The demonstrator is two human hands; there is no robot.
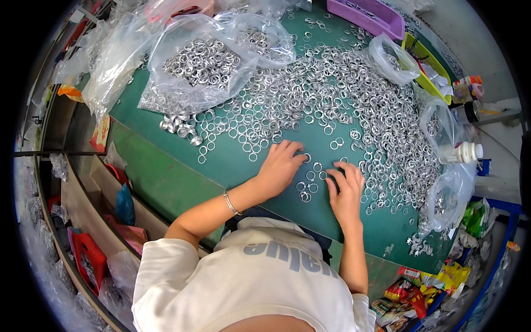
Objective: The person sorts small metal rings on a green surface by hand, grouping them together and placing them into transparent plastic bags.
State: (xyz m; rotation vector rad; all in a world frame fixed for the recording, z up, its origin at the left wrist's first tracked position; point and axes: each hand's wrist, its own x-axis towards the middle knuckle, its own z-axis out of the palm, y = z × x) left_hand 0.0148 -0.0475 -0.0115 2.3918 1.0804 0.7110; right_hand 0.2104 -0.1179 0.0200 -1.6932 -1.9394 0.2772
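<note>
Over the green tabletop (218,163), my left hand (281,167) is bent with its fingertips at a silver metal ring (306,158); whether they press on it I cannot tell. My right hand (347,193) has its fingers curved and apart, with the thumb close to another ring (322,175). Between and below the two hands lies a small loose group of rings (312,188). A large pile of silver rings (332,83) spreads in an arc beyond my hands and down the right side of the table. Neither hand lifts anything visible.
Clear plastic bags with rings (149,94) stand at the back left; wider metal rings (181,126) lie before them. A purple tray (392,25), yellow-green basket (437,72) and white bottle (462,152) line the right. Wooden compartments (83,216) are at left, colourful packets (406,296) at lower right.
</note>
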